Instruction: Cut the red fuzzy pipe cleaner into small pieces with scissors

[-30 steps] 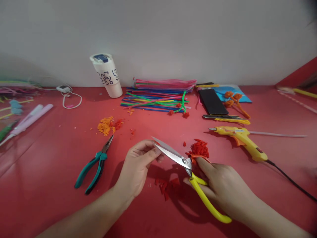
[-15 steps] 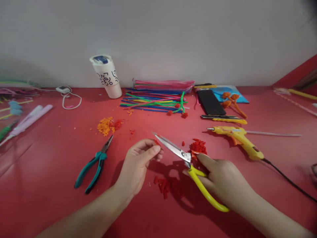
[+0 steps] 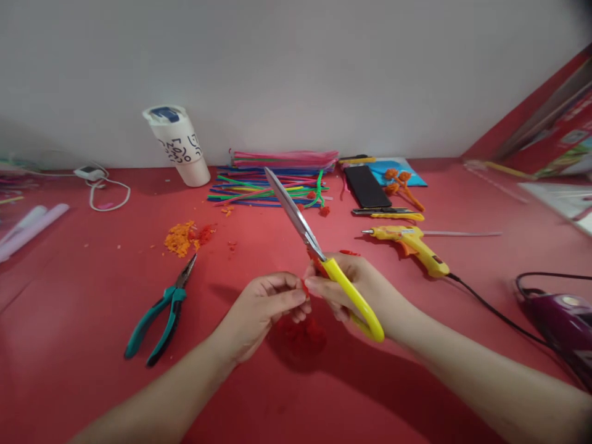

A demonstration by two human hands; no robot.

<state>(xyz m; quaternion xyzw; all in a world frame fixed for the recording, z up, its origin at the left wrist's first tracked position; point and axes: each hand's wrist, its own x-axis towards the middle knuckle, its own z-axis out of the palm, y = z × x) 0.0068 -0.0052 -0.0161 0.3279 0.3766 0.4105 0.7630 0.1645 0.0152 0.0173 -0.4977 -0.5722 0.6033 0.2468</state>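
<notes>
Between finger and thumb, my left hand (image 3: 259, 311) pinches a small red fuzzy piece (image 3: 305, 288). My right hand (image 3: 370, 288) is wrapped round scissors (image 3: 354, 299) with yellow handles, their blades together and pointing up and away to the left. The thumb and fingertips of that same hand also touch the red piece, so both hands meet at it. Below them, in shadow on the table, lie loose red pieces (image 3: 300, 333). Most of another red pile (image 3: 349, 252) is hidden behind my right hand.
Teal pliers (image 3: 161, 314) lie left, below orange clippings (image 3: 179, 239). Pipe cleaners (image 3: 259, 191), a tumbler (image 3: 178, 145) and a phone (image 3: 367, 187) are at the back. At right are a yellow glue gun (image 3: 411, 243), its cord, and a dark purple object (image 3: 562, 324).
My right hand has moved left and up to my left hand, swinging the scissors more upright. Its fingers now touch the red piece. The view has turned to the right.
</notes>
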